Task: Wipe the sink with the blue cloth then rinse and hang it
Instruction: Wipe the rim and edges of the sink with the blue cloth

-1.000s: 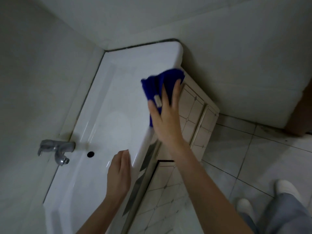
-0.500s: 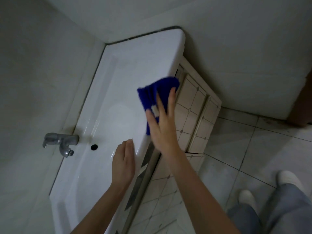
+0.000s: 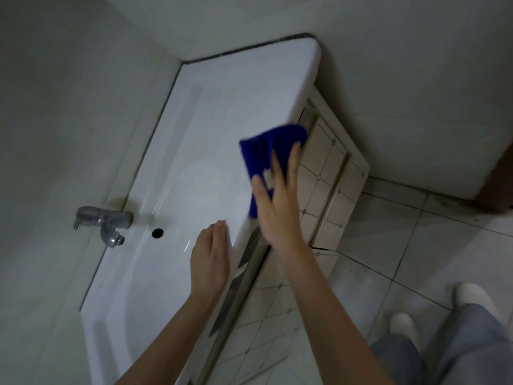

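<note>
Now the right hand (image 3: 277, 212), fingers (image 3: 293, 165) straight, presses the folded blue cloth (image 3: 266, 151) onto the front rim of the white ceramic sink (image 3: 211, 151), the left hand (image 3: 209, 262) resting flat and empty alongside, and that ungripped cloth could slip floorward.

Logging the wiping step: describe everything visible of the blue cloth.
The deep blue soft fabric cloth is bunched into folds and lies over the front rim of the glossy white sink, a small pale tag showing. The right hand presses it flat with straight fingers; nothing else touches it.
</note>
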